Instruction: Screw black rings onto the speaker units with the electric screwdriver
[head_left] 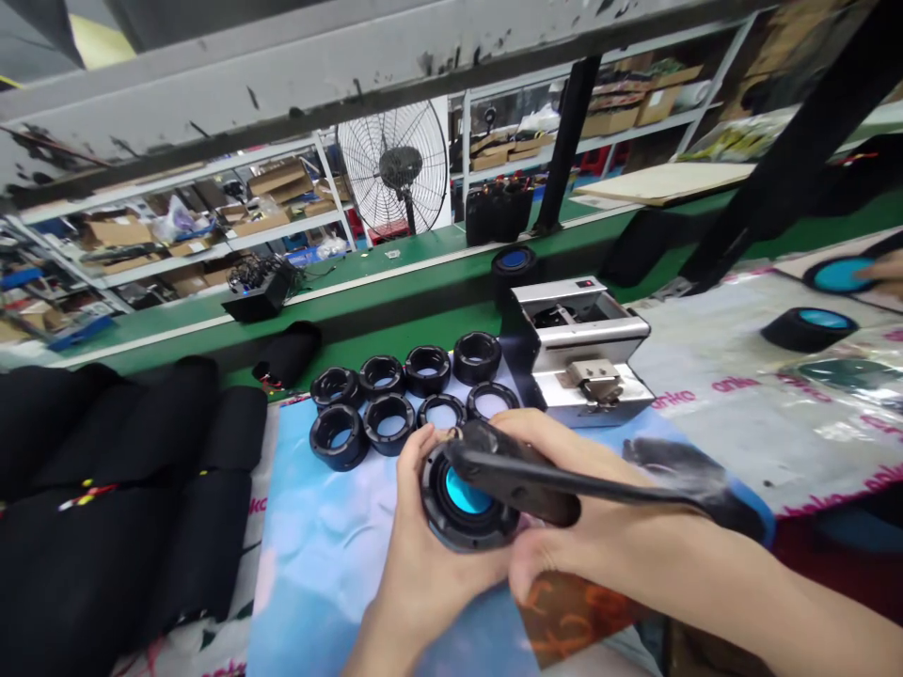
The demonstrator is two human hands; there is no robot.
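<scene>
Well, the left hand [430,569] curls its fingers round a black ring [464,498] toward the surface's [317,574] near edge — the right [599,541] grips a black tool [518,475] over it — 8 rings [424,384] lying beyond.

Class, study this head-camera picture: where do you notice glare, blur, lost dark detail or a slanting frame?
In the head view, bright glints streak the clear plastic at right; the black tool in the right hand looks soft; the dark bundles at left show little detail; the green bench slopes upward to the right.
</scene>
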